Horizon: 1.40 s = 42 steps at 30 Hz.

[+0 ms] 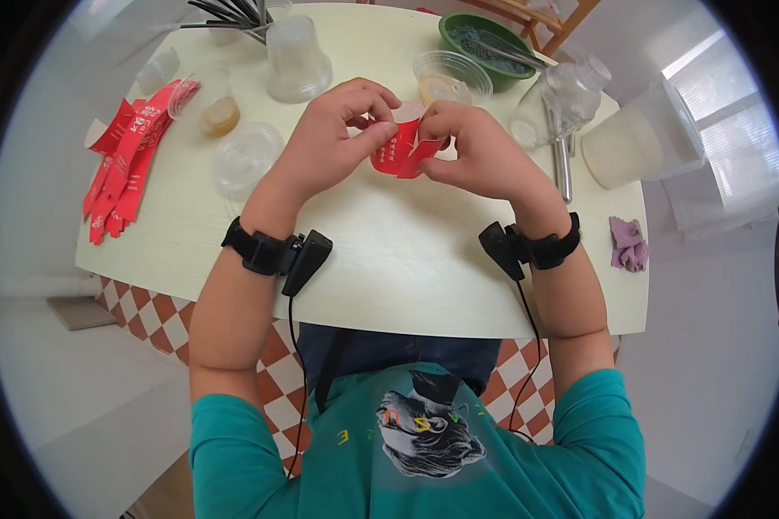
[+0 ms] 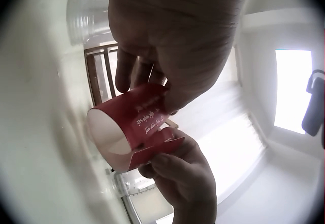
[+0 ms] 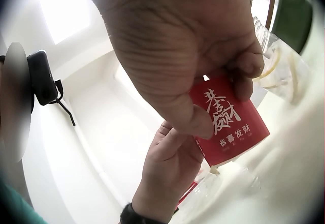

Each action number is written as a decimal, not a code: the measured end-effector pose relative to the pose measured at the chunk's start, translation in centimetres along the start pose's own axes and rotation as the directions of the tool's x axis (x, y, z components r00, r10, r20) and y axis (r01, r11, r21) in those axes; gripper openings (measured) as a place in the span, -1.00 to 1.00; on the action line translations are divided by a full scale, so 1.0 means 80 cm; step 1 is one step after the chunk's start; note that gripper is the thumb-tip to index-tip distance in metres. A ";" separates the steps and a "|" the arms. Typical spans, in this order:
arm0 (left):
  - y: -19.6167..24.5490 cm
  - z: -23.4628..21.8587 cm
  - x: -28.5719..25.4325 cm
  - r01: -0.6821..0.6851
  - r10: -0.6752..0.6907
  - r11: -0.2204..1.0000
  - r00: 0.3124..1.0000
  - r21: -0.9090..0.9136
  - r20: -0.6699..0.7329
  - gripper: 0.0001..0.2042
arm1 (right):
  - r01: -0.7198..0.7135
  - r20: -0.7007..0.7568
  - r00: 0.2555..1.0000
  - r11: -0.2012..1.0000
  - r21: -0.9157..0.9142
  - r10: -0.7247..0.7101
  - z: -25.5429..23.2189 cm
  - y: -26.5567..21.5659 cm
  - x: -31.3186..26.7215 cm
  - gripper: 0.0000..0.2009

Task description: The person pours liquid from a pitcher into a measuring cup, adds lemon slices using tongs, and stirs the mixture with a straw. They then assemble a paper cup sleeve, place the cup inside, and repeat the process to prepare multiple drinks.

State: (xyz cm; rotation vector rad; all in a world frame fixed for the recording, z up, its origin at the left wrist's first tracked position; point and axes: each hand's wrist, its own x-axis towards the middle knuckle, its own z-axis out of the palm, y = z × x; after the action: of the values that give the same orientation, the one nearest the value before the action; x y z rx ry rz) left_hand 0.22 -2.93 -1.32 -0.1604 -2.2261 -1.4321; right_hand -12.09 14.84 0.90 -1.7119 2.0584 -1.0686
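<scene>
Both hands hold a red paper cup sleeve [image 1: 391, 154] with white writing, bent round into an open ring above the table [image 1: 389, 251]. My left hand [image 1: 342, 130] pinches its left side between thumb and fingers. On the other side, my right hand [image 1: 478, 147] pinches the loose end, which stands out as a flap. In the left wrist view the sleeve [image 2: 137, 114] shows its pale inside and the flap overlapping the other end. Large white characters mark the sleeve [image 3: 236, 127] in the right wrist view.
More red paper sleeves [image 1: 130, 160] lie in a pile at left. Clear plastic cups [image 1: 296, 60] and a lid [image 1: 247, 160] stand nearby. At the back are a clear bowl [image 1: 450, 76] and a green basin [image 1: 493, 43]. A glass bottle [image 1: 567, 91], plastic pitcher [image 1: 632, 143] and purple cloth [image 1: 629, 245] lie right.
</scene>
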 end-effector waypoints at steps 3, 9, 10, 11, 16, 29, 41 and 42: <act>0.002 -0.005 0.003 0.012 -0.014 0.998 1.000 -0.069 -0.025 -0.95 | -0.037 -0.007 0.999 0.990 0.138 0.038 -0.018 -0.007 0.004 -0.83; 0.003 -0.021 0.002 0.033 -0.062 0.814 0.998 -0.580 -0.031 -0.93 | -0.001 -0.047 0.998 0.691 0.723 0.051 -0.039 0.000 0.001 -0.83; 0.005 -0.027 0.000 0.032 -0.075 0.837 0.996 -0.546 -0.057 -0.93 | 0.007 -0.086 0.990 0.568 0.823 0.113 -0.037 -0.006 -0.001 -0.80; 0.006 -0.032 0.001 0.040 -0.078 0.740 0.997 -0.672 -0.027 -0.93 | 0.050 -0.110 0.987 0.429 0.902 0.118 -0.036 0.013 0.000 -0.80; 0.025 -0.050 -0.009 -0.053 0.093 0.496 0.996 -0.867 -0.008 -0.89 | 0.130 -0.113 0.984 -0.123 0.984 0.141 -0.038 0.017 -0.001 -0.80; 0.066 -0.128 -0.058 -0.217 -0.099 0.917 0.691 -0.336 -0.716 -0.79 | 0.274 -0.434 0.883 0.558 0.783 0.176 -0.012 -0.063 -0.015 -0.92; 0.092 -0.195 -0.085 -0.040 -0.089 0.990 0.585 -0.138 -0.806 -0.85 | 0.335 -0.498 0.858 0.873 0.354 -0.127 0.003 -0.086 -0.020 -0.87; 0.093 -0.212 -0.086 -0.154 -0.110 0.960 0.553 -0.232 -0.826 -0.88 | 0.289 -0.478 0.874 0.882 0.373 -0.085 0.001 -0.086 -0.019 -0.88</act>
State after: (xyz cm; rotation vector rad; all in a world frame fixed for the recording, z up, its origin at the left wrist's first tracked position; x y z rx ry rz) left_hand 14.51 -13.49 7.35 0.3539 -1.2081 -1.3818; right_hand -6.51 15.99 5.06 -1.5566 1.6928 -1.9815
